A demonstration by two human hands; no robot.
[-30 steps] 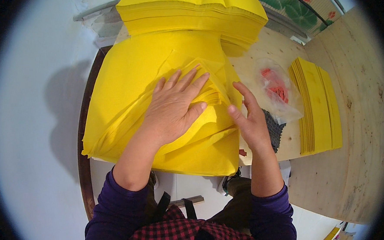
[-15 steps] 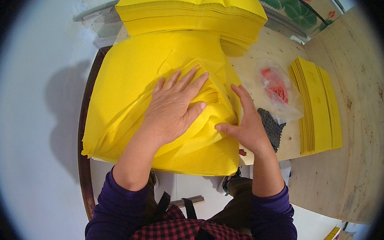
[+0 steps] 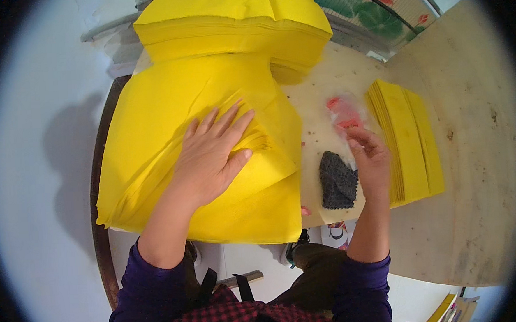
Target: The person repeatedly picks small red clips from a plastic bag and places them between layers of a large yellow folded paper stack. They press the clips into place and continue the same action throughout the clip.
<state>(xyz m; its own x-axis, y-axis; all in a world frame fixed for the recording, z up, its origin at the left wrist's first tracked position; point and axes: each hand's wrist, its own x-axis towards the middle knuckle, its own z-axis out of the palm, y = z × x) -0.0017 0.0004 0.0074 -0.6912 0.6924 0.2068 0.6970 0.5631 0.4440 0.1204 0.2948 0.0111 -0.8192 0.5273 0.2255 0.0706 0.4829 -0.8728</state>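
My left hand (image 3: 211,154) lies flat with its fingers spread on a pile of yellow felt-like sheets (image 3: 151,131). Under its palm the layers are folded over, and their stacked edges show beside the fingertips. To the right, my right hand (image 3: 370,158) has its fingers pinched together on a clear plastic bag (image 3: 354,106) holding red pieces that I cannot make out closely. Just left of that wrist rests a dark grey cloth (image 3: 338,180) with zigzag edges.
A tall stack of yellow sheets (image 3: 234,37) stands at the back. Folded yellow pieces (image 3: 409,144) stand by the wooden panel (image 3: 473,150) on the right. A small red scrap (image 3: 305,210) lies near the table's front edge. White wall (image 3: 31,173) runs along the left.
My right hand has left the yellow sheets, moved right and closed on the plastic bag, which is now bunched up. My left hand stays pressed on the pile. The view has shifted slightly.
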